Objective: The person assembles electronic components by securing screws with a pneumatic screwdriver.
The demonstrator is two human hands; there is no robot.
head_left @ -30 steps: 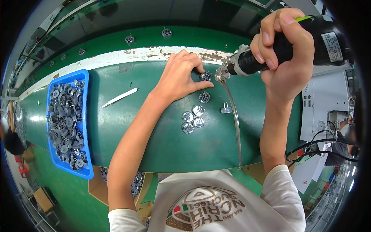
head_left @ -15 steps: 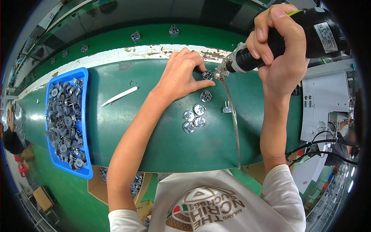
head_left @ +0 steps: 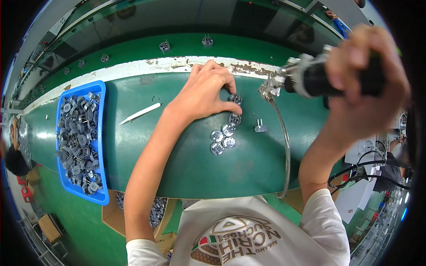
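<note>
My left hand [head_left: 205, 91] curls over the green table, thumb and index finger closed around a small round grey part [head_left: 235, 99] with metal inside. Just below its thumb is another round part [head_left: 234, 119]. Nearer me lie several similar shiny round parts [head_left: 228, 129] in a cluster. Blurred by motion, my right hand [head_left: 368, 75] is raised at the right, wrapped round a black power screwdriver [head_left: 313, 79]. The tool's metal nose [head_left: 271, 87] points left, apart from the held part, and a clear hose [head_left: 286, 146] hangs from it.
A blue tray [head_left: 100, 133] heaped with grey round parts stands at the left. White tweezers [head_left: 140, 114] and a small two-pin piece [head_left: 260, 126] lie on the table [head_left: 186, 177]. Beyond the chipped white ledge [head_left: 133, 68], several parts sit on a green strip.
My right hand has swung the screwdriver to the right, away from the held part. My left hand has drawn that part slightly toward me, close to the loose one below it.
</note>
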